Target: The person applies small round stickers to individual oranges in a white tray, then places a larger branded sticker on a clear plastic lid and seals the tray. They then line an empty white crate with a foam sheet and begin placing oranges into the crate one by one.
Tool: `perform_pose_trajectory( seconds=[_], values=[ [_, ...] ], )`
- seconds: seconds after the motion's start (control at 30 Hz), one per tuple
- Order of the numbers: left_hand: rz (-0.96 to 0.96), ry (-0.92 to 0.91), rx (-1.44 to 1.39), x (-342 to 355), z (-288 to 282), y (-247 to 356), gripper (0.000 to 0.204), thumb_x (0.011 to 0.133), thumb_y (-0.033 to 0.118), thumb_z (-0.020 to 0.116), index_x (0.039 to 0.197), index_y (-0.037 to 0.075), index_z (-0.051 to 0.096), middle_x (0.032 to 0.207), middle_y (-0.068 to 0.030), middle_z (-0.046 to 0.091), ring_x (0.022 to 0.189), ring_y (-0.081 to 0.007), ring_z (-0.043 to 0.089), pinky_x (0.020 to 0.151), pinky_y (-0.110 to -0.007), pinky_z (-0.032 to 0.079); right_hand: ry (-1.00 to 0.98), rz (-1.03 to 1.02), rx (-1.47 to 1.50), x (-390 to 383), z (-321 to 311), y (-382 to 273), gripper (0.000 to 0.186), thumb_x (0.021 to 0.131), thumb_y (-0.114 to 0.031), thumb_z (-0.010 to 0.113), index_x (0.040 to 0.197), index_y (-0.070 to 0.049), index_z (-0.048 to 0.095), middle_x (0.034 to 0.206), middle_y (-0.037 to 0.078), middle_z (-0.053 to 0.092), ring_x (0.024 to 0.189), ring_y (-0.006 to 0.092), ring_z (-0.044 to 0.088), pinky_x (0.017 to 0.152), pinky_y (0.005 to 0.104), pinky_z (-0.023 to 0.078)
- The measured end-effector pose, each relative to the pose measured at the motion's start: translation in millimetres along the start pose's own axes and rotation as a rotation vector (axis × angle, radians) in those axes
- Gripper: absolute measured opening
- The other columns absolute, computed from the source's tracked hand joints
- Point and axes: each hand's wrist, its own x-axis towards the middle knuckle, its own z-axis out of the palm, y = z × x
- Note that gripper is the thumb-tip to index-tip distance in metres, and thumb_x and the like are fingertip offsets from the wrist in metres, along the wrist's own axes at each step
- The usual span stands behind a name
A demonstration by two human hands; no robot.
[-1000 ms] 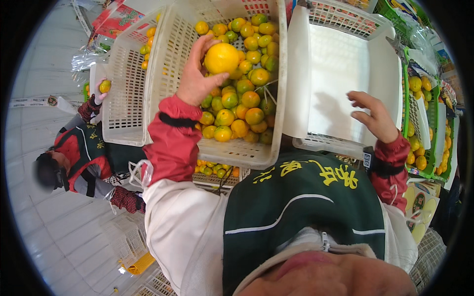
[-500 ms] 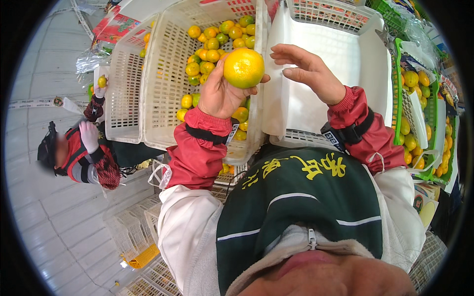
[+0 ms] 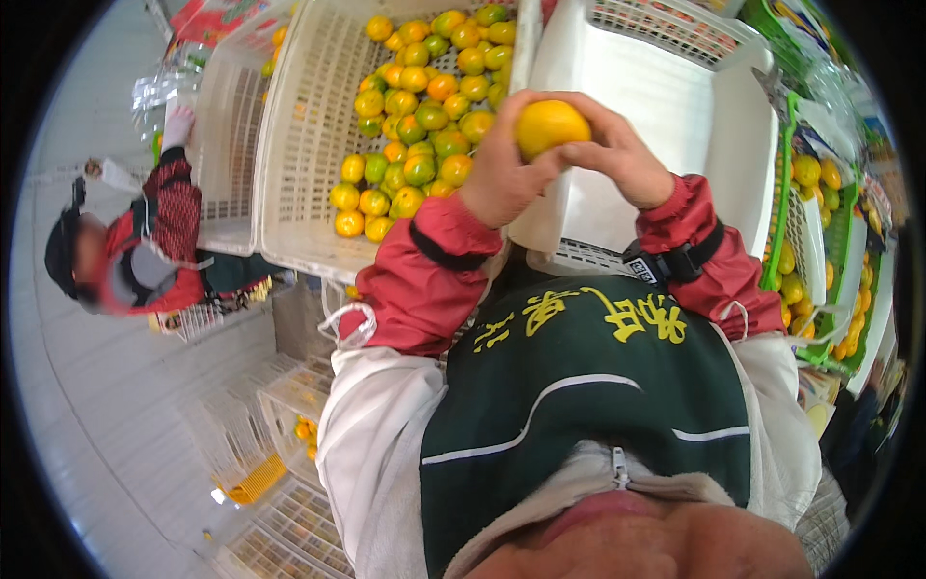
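Note:
Both my hands are closed round one yellow-orange citrus fruit [image 3: 553, 129]. My left hand [image 3: 509, 164] holds it from the left and below, and my right hand [image 3: 622, 154] wraps it from the right with fingers over its far side. The fruit is above the rim between two crates. Under my left forearm stands a white slatted crate [image 3: 307, 145] with many green and orange citrus fruits [image 3: 415, 130] lying in its right part. To the right is a second white crate [image 3: 656, 111] with a smooth white lining; no fruit shows in it.
Green baskets [image 3: 837, 246] of orange fruit stand at the right. Another white crate [image 3: 230, 145] adjoins on the left, where a co-worker [image 3: 145, 236] in red sleeves reaches toward it. Stacked clear crates [image 3: 246, 415] and a yellow one [image 3: 249, 480] sit at the lower left.
My left hand has carried the fruit right, and my right hand has closed on it. More fruit in the left crate is uncovered. The co-worker's raised hand has lowered out of sight.

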Motion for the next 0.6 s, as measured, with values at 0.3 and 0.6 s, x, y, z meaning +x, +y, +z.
perform_pose_trajectory(
  seconds=[0.3,0.6],
  values=[
    [0.025,-0.317,0.105,-20.4,-59.6,10.1,0.083,0.083,0.007,0.066,0.149,0.008,0.016,0.143,-0.0159,0.038,0.112,-0.0247,0.058,0.086,-0.035,0.051,-0.177,0.019,-0.055,-15.9,-15.8,3.7,0.067,0.077,-0.011,0.074,0.136,-0.001,0.044,0.131,0.008,0.050,0.118,0.0166,0.050,0.103,0.0311,0.040],
    [-0.003,0.458,-0.039,-83.3,-249.7,21.2,0.045,0.097,0.024,0.055,0.131,-0.003,0.046,0.129,-0.0185,0.054,0.105,-0.0303,0.064,0.087,-0.036,0.052,-0.001,0.422,-0.381,-14.0,-90.0,130.0,0.039,0.072,-0.008,0.070,0.108,-0.005,0.055,0.094,0.006,0.060,0.087,0.0175,0.057,0.081,0.0294,0.046]
  ],
)
